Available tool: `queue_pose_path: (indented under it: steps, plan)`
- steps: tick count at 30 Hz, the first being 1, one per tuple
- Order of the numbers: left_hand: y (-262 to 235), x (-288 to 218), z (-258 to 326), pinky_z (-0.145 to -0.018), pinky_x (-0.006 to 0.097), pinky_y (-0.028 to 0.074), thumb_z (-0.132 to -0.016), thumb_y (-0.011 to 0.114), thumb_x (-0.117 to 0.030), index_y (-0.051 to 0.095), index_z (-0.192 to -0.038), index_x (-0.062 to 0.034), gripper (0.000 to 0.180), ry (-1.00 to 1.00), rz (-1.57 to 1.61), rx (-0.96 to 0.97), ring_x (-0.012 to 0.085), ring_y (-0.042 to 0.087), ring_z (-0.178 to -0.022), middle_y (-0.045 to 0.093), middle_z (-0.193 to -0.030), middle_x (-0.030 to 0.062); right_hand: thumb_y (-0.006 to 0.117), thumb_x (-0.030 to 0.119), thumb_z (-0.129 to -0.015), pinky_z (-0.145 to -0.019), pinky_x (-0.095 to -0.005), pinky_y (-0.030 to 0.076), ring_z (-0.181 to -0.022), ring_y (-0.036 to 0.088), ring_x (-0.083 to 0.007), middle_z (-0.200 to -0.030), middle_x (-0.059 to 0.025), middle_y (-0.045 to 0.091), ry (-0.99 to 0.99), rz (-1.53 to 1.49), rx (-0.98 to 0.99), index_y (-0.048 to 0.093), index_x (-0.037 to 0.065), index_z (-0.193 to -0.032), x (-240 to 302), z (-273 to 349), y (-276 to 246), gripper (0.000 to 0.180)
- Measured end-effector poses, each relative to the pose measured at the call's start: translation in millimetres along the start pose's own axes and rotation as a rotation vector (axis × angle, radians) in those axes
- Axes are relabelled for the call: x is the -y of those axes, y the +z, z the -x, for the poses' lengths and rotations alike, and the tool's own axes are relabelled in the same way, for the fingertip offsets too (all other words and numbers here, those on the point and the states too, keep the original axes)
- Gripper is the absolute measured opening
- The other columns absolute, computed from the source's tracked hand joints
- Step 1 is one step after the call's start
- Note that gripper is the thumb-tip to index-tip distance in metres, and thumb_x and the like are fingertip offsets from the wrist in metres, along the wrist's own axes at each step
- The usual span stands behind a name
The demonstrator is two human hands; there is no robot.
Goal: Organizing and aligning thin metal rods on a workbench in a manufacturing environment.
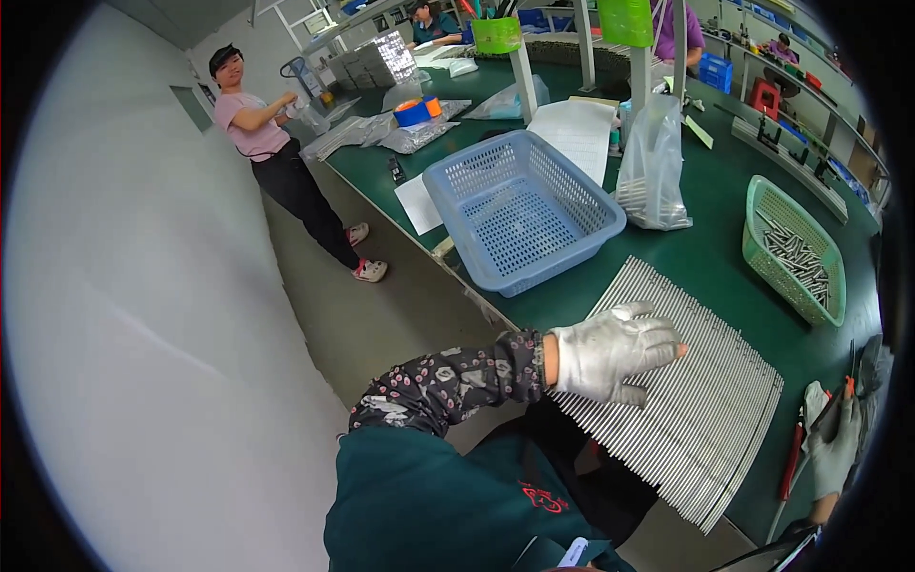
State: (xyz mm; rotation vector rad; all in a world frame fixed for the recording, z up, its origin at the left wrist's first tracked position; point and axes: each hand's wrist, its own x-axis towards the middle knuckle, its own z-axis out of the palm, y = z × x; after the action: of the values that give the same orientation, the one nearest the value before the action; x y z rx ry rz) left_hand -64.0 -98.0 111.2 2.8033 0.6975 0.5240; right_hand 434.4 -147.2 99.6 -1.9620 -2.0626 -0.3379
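My left hand (618,355), in a silvery-white glove with a bare fingertip, lies flat with fingers spread on a sheet-like row of thin metal rods (705,410). The rods lie side by side on the green table, reaching its near edge. At the far right edge of view my right hand (835,453), also gloved, has its fingers stretched out beside a dark grey bag or cloth (874,381). Whether its fingertips touch anything is hard to make out. A red-handled tool (792,456) lies just left of it.
Beyond the rods stands a blue plastic basket (519,224). A green basket (801,250) of short metal pins sits at right, near a clear bag of rods (656,172). Table posts (523,86) rise behind. A person (272,143) stands left of the green table (381,195); others sit farther back.
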Motion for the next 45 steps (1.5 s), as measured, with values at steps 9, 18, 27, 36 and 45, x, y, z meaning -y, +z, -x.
queue_pose_path:
  steps: [9, 18, 27, 36, 45]
  plan:
    - [36.5, 57.1, 17.1, -0.115, 0.045, 0.019, -0.075, 0.068, -0.042, 0.041, -0.137, -0.0056, 0.077, 0.006, -0.065, -0.002, 0.0293, 0.033, -0.136, 0.044, -0.14, 0.0122, 0.063, 0.04, -0.077, -0.099, -0.0439, 0.035, -0.115, 0.045, -0.0406, -0.124, -0.0273, 0.045, 0.002, -0.201, -0.016, 0.041, -0.002, -0.132, 10.3, 170.8, -5.2, 0.073]
    - [56.6, 69.4, 23.3, -0.115, 0.049, 0.015, -0.076, 0.065, -0.046, 0.048, -0.134, -0.008, 0.071, -0.022, -0.034, 0.001, 0.0278, 0.029, -0.137, 0.04, -0.143, 0.0107, 0.065, 0.031, -0.072, -0.096, -0.044, 0.039, -0.111, 0.048, -0.0419, -0.119, -0.0279, 0.049, 0.04, -0.292, -0.02, 0.045, 0.002, -0.133, -47.1, 193.6, 71.5, 0.071]
    - [48.8, 65.4, 22.1, -0.116, 0.048, 0.014, -0.081, 0.06, -0.05, 0.047, -0.134, -0.0096, 0.069, -0.035, -0.042, 0.055, 0.0272, 0.027, -0.139, 0.038, -0.145, 0.0101, 0.06, 0.042, -0.081, -0.106, -0.0422, 0.03, -0.127, 0.036, -0.0396, -0.137, -0.0275, 0.035, 0.199, -0.413, 0.08, 0.035, 0.004, -0.141, -95.5, 209.7, 88.6, 0.075]
    - [42.0, 63.3, 25.8, -0.114, 0.048, 0.018, -0.079, 0.064, -0.044, 0.049, -0.131, -0.0066, 0.066, 0.03, -0.067, -0.004, 0.0305, 0.032, -0.136, 0.042, -0.141, 0.0135, 0.051, 0.041, -0.091, -0.109, -0.0413, 0.027, -0.136, 0.028, -0.0375, -0.147, -0.025, 0.026, 0.709, 0.281, 0.247, 0.03, 0.009, -0.145, 100.7, 163.6, -4.0, 0.066]
    - [41.6, 65.7, 19.4, -0.113, 0.048, 0.021, -0.076, 0.067, -0.035, 0.048, -0.132, -0.0048, 0.066, 0.051, -0.081, 0.026, 0.0339, 0.032, -0.135, 0.042, -0.14, 0.0165, 0.059, 0.014, -0.078, -0.105, -0.0414, 0.036, -0.13, 0.038, -0.0353, -0.142, -0.0207, 0.038, 0.644, 0.16, -0.074, 0.043, 0.007, -0.136, 107.9, 170.7, 7.7, 0.06]
